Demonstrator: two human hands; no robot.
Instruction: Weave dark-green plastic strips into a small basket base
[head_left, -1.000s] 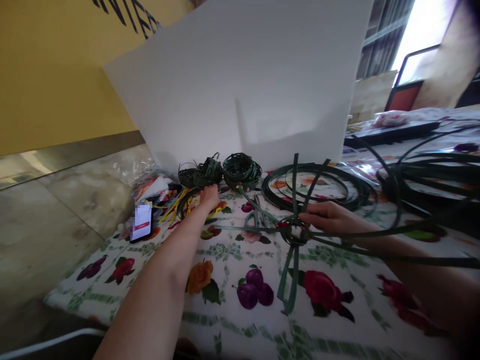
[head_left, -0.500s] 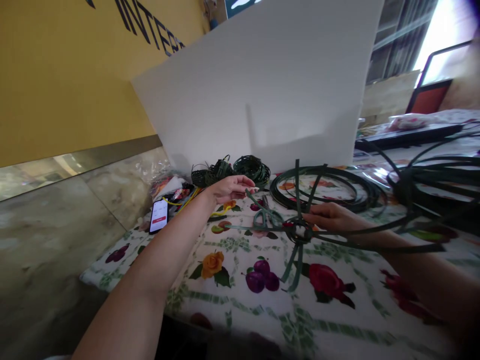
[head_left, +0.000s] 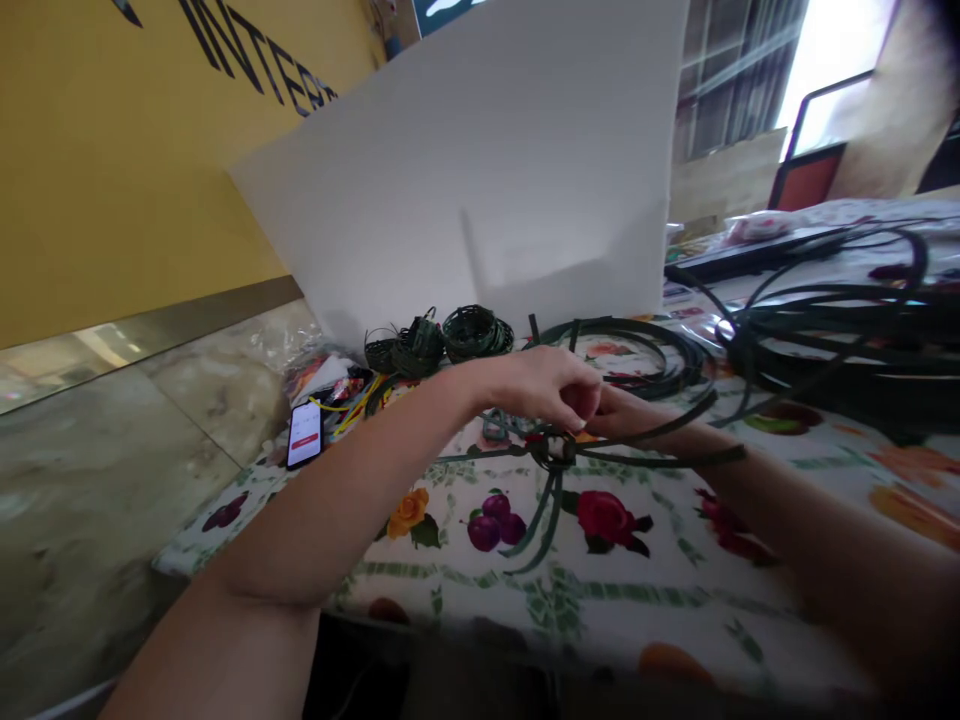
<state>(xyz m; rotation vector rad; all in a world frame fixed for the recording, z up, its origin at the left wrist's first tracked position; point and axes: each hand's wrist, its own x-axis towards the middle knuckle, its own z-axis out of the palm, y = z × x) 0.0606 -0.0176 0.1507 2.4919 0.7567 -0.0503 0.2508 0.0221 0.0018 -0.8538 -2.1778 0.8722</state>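
A small woven piece of dark green flat strips (head_left: pixel 553 452), its loose ends spreading out like a star, is held just over the flowered tablecloth. My left hand (head_left: pixel 555 385) reaches across to it, thumb and fingers pinched together at the far side of its centre on what seems to be a strip. Partly covered by it, my right hand (head_left: pixel 611 408) comes from the right with fingers curled on the weave's far edge; its fingertips are hidden. Behind the near strips, the scissors (head_left: pixel 495 425) lie on the cloth, partly hidden by my left arm.
Small woven green baskets (head_left: pixel 472 332) stand at the back by a white panel (head_left: pixel 465 180). A coil of green strip (head_left: pixel 660 350) lies behind my hands, a bigger coil (head_left: pixel 847 340) at right. A lit phone (head_left: pixel 304 434) and yellow strips (head_left: pixel 352 405) are at left.
My left hand has moved right, from out by a strip's end to the centre of the weave, meeting my right hand. The camera view has turned slightly right.
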